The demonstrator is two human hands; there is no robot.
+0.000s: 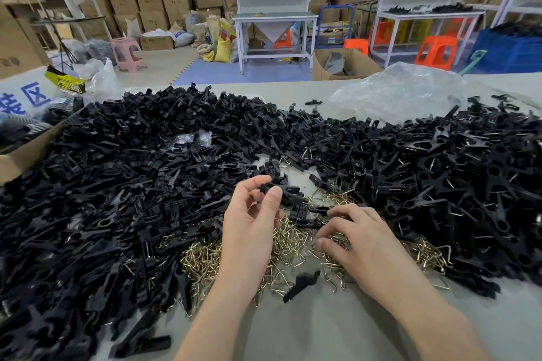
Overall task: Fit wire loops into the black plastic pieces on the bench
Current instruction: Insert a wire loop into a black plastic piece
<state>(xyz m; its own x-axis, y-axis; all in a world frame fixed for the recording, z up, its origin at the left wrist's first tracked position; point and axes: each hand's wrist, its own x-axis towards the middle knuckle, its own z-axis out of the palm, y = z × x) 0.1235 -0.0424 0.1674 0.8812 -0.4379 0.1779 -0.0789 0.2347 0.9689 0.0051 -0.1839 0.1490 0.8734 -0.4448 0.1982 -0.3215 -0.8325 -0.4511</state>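
My left hand (252, 223) is raised just above the bench and pinches a black plastic piece (289, 192) between thumb and fingertips. My right hand (356, 239) rests palm down on the brass-coloured wire loops (289, 245), with its fingertips curled among them beside another black piece (318, 209); whether it grips a loop is hidden by the fingers. Loose wire loops are heaped between and under both hands. A single black piece (302, 284) lies on the bare bench between my forearms.
Huge piles of black plastic pieces cover the bench left (102, 199) and right (454, 184). A cardboard box (26, 152) sits at the left edge, a crumpled clear plastic bag (404, 91) at the back right. Workbenches, stools and stacked cartons stand beyond.
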